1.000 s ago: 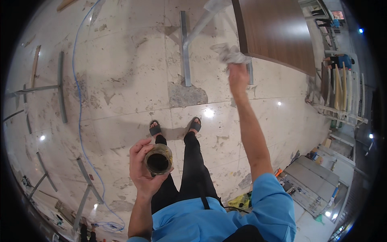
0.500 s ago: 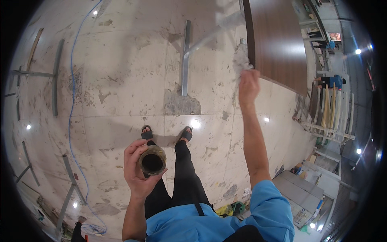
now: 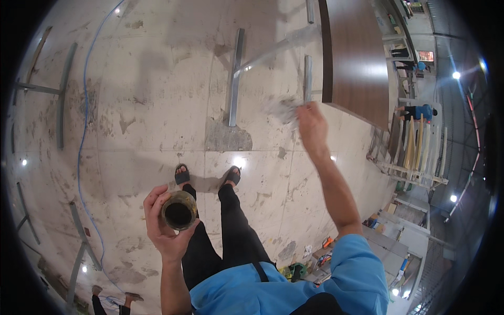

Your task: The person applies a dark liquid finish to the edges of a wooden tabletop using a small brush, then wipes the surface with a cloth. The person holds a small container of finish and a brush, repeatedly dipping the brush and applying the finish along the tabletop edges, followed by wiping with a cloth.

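I see the left hand wrapped around a small round open-topped tin with a dark inside, fingers curled about its wall, held low in front of the black trousers; the right hand is stretched out and pinched shut on a crumpled pale rag (blurred), close beside the edge of the brown wooden panel; grey metal bars lie on the stained pale floor.

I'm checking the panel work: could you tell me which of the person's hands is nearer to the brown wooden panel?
Right. The right hand, gripping a crumpled cloth, is raised just beside the brown wooden panel's edge. The left hand is low and far off, holding an open jar.
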A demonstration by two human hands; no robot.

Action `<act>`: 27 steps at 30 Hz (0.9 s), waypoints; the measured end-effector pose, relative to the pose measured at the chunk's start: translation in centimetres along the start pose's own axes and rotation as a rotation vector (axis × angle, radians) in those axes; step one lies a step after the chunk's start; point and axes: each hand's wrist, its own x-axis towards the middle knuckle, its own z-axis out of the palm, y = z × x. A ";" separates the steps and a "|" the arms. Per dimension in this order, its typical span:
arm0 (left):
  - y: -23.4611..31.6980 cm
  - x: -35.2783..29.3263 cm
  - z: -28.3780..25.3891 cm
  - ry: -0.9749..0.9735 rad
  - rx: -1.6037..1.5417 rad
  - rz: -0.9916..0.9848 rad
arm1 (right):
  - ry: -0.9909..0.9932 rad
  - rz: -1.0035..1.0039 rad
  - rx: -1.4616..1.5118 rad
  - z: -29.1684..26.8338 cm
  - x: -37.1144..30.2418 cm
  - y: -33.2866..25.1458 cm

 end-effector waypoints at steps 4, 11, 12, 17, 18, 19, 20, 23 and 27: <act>0.2 0.7 0.6 -0.014 -0.042 0.012 | -0.047 0.227 -0.282 -3.4 5.4 3.4; 2.5 1.4 1.8 -0.075 -0.071 0.052 | -0.706 0.200 -0.039 10.2 -15.0 2.8; 2.9 1.5 1.9 -0.087 -0.057 0.068 | -0.610 0.284 0.057 11.8 -19.8 2.8; 6.1 1.4 4.4 -0.154 -0.021 0.102 | -0.540 0.789 0.358 11.6 -42.3 3.1; 6.8 1.2 5.1 -0.190 -0.026 0.096 | -0.594 1.074 0.445 10.7 -46.2 2.7; 7.5 0.9 6.1 -0.221 -0.003 0.079 | -0.584 1.276 0.518 9.9 -49.7 2.4; 8.0 0.6 7.2 -0.252 0.004 0.048 | -0.507 1.447 0.580 9.1 -52.9 1.8; 9.1 0.2 11.4 -0.379 0.014 0.057 | -0.179 1.567 0.626 8.1 -59.8 0.2; 10.8 -1.6 18.4 -0.552 0.078 0.060 | 0.133 1.625 0.772 7.2 -62.8 0.1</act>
